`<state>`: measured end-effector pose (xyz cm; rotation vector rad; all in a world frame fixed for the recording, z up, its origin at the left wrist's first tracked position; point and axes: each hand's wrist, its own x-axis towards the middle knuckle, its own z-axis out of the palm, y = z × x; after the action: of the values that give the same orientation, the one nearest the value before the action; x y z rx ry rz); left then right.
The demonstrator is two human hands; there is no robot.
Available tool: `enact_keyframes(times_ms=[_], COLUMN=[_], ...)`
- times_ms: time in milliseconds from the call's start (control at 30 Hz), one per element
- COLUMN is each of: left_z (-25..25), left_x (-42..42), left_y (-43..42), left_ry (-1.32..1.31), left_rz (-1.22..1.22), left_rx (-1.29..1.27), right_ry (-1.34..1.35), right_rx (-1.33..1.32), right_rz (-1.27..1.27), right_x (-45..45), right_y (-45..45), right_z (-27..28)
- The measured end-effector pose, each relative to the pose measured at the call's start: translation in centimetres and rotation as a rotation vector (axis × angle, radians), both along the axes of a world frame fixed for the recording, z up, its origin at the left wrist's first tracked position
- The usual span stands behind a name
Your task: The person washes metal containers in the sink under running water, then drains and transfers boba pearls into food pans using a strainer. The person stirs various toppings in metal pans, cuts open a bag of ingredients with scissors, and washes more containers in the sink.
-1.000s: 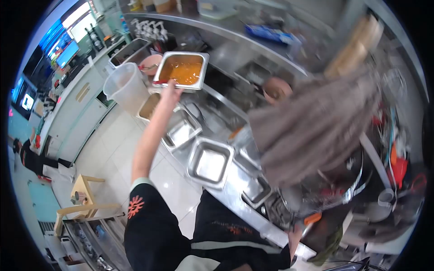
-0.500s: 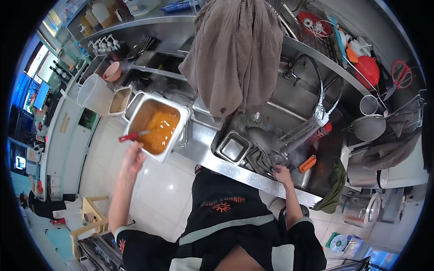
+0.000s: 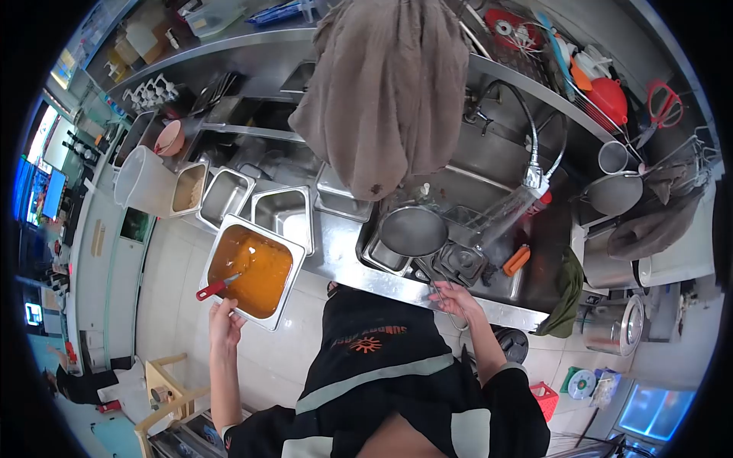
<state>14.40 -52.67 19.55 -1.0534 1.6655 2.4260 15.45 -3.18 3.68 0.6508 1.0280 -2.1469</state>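
Note:
My left hand (image 3: pixel 224 320) grips the near corner of a square steel pan (image 3: pixel 293 252) holding orange liquid (image 3: pixel 267 267). A red-handled utensil (image 3: pixel 219 286) leans in this pan; its lower end is under the liquid. My right hand (image 3: pixel 456 301) is closed around the handle of a round mesh strainer (image 3: pixel 413 230), at the sink's front edge. The strainer's bowl is above a small steel pan (image 3: pixel 391 261) in the sink and hides part of it. Beside the strainer, a clear lidded container (image 3: pixel 463 263) lies in the sink.
Steel pans (image 3: pixel 284 216) line the counter left of the sink (image 3: pixel 534 282). A grey cloth (image 3: pixel 382 99) hangs in front of the upper shelf. The faucet (image 3: pixel 534 179) stands at the back, an orange-handled tool (image 3: pixel 517 260) lies at right, and a green cloth (image 3: pixel 563 298) drapes over the edge.
My right hand has drawn the strainer's handle left and toward me, bringing its bowl over the small pan. The pan of orange liquid has come nearer my body, uncovering pans on the counter.

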Motion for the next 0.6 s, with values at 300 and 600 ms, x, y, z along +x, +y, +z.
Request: enact_keyframes(times_ms=[300,600], left_z=[-1.1,-0.8], left_x=[-1.3,-5.6], left_y=[-3.1,-5.2], left_ry=[-0.013,-0.027], left_rz=[0.077,-0.065], left_rx=[-0.025,-0.075], right_ry=[0.095,1.655], right_rx=[1.091,0.962], right_rz=[1.351,0.591], right_x=[-8.0,-17.4], right_y=[-4.2,-31.8], right_z=[1.7,19.0])
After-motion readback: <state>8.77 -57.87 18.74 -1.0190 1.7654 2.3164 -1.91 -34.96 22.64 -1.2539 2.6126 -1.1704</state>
